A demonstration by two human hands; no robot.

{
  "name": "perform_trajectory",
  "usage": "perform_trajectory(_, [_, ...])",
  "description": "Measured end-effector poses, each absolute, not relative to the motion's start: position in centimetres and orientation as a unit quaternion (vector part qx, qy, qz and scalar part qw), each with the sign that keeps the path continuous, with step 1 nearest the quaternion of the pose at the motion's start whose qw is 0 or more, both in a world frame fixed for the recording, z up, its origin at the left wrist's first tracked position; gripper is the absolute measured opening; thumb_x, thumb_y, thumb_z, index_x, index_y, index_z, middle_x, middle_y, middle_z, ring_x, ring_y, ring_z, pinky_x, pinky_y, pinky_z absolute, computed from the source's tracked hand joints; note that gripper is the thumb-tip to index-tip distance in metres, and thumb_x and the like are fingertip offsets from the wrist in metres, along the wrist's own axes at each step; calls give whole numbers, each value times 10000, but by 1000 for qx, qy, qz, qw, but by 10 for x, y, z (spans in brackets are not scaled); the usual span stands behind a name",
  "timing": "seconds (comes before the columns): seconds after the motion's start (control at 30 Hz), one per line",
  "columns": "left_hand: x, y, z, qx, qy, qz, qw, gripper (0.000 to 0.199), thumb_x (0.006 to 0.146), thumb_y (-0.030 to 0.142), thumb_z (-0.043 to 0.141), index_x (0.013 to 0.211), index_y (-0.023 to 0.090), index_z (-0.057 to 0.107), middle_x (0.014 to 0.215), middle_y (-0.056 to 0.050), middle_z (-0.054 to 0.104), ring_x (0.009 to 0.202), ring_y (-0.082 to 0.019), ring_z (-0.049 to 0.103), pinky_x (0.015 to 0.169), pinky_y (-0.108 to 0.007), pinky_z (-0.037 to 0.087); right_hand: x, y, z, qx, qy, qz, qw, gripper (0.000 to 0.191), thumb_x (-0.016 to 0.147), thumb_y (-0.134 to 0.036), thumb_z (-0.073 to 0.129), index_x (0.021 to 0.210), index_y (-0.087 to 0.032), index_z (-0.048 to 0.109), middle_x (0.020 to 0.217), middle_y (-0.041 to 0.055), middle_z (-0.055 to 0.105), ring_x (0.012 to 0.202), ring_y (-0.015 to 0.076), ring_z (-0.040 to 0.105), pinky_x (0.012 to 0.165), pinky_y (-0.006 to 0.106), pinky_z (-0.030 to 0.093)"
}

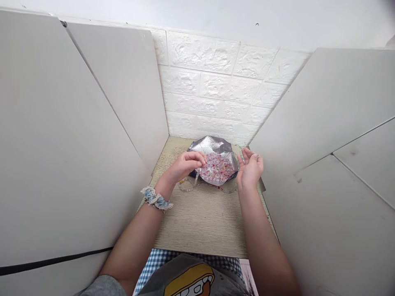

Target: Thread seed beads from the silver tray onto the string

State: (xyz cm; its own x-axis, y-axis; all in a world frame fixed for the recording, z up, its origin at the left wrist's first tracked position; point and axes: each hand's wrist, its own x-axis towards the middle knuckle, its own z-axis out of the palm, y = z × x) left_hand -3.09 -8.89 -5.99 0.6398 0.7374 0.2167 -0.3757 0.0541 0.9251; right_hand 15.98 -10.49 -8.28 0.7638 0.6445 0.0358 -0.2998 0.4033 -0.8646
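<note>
My left hand (pixel 189 163), with a scrunchie (pixel 156 199) on its wrist, is closed in a pinch over the left side of the bag. A string of beads (pixel 196 178) hangs down from its fingertips. The strand loops onto the table and runs right along the front of the bag. The silver-lined bag (pixel 212 144) lies open, holding many small pink, red and clear beads (pixel 219 167). Right of the bag, my right hand (pixel 250 168) is raised with thumb and forefinger pressed together and the other fingers loosely curled. Whatever that pinch holds is too small to make out.
The small wooden table (pixel 200 224) stands between a pale panel on the left (pixel 120 82) and another on the right (pixel 324 107). A white brick-pattern wall (pixel 216 86) rises behind it. My lap in checked cloth (pixel 157 263) is at the near edge.
</note>
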Motion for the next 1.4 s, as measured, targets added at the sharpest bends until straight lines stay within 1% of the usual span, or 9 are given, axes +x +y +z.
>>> perform_trajectory(0.33, [-32, -88, -61, 558, 139, 385, 722, 185, 530, 76, 467, 621, 138, 617, 775, -36, 513, 695, -114, 481, 669, -267, 402, 159, -105, -84, -465, -182, 295, 814, 149, 807, -301, 371, 772, -175, 443, 905, 20, 569, 873, 100, 570, 765, 297, 474])
perform_trajectory(0.47, [-34, -88, -60, 538, 131, 397, 732, 152, 619, 181, 438, 580, 120, 572, 739, -55, 514, 695, -138, 487, 647, -279, 395, 158, -106, -82, -457, -191, 303, 814, 143, 808, -293, 370, 768, -176, 441, 878, 10, 575, 855, 93, 576, 758, 288, 474])
perform_trajectory(0.63, [-31, -89, -60, 551, 190, 433, 688, 322, 723, 265, 350, 449, 133, 453, 611, -36, 495, 654, -129, 486, 646, -265, 380, 152, -108, -78, -437, -231, 317, 810, 165, 823, -292, 328, 718, -181, 391, 655, -35, 565, 699, 86, 598, 728, 294, 477])
perform_trajectory(0.77, [-29, -89, -60, 572, 281, 439, 633, 432, 761, 368, 290, 418, 147, 432, 603, -40, 520, 662, -133, 492, 685, -264, 385, 143, -110, -78, -432, -293, 295, 800, 140, 805, -301, 361, 721, -191, 384, 584, -64, 508, 530, 66, 532, 613, 250, 472])
perform_trajectory(0.87, [-27, -87, -60, 605, 333, 438, 576, 476, 778, 410, 264, 441, 144, 471, 626, -53, 545, 684, -143, 506, 695, -264, 386, 135, -114, -79, -455, -379, 271, 759, 131, 805, -315, 365, 746, -201, 391, 583, -62, 473, 503, 69, 472, 545, 218, 430])
perform_trajectory(1.0, [-23, -87, -62, 646, 382, 439, 494, 382, 770, 382, 337, 527, 133, 494, 684, -44, 549, 695, -139, 501, 668, -256, 387, 124, -122, -80, -524, -535, 197, 633, 154, 826, -303, 334, 751, -206, 428, 632, -30, 473, 560, 99, 444, 571, 243, 400])
perform_trajectory(1.13, [-19, -90, -63, 645, 428, 491, 399, 180, 728, 325, 458, 718, 150, 500, 718, -3, 516, 689, -114, 472, 635, -227, 377, 116, -125, -81, -505, -680, 58, 528, 157, 818, -241, 347, 754, -196, 483, 891, 54, 490, 874, 160, 460, 778, 325, 372])
perform_trajectory(1.27, [-17, -94, -61, 611, 342, 489, 520, 251, 766, 339, 418, 941, 170, 475, 909, -39, 536, 854, -128, 500, 724, -238, 389, 109, -127, -82, -496, -717, -7, 489, 144, 812, -226, 375, 743, -197, 498, 1091, 78, 419, 1060, 193, 379, 890, 387, 288])
perform_trajectory(1.4, [-16, -96, -60, 599, 276, 403, 634, 352, 781, 404, 389, 1031, 167, 462, 830, -36, 553, 766, -119, 525, 699, -256, 405, 105, -129, -81, -504, -719, -15, 479, 142, 810, -218, 386, 738, -206, 508, 1101, 64, 422, 1083, 188, 369, 908, 396, 259])
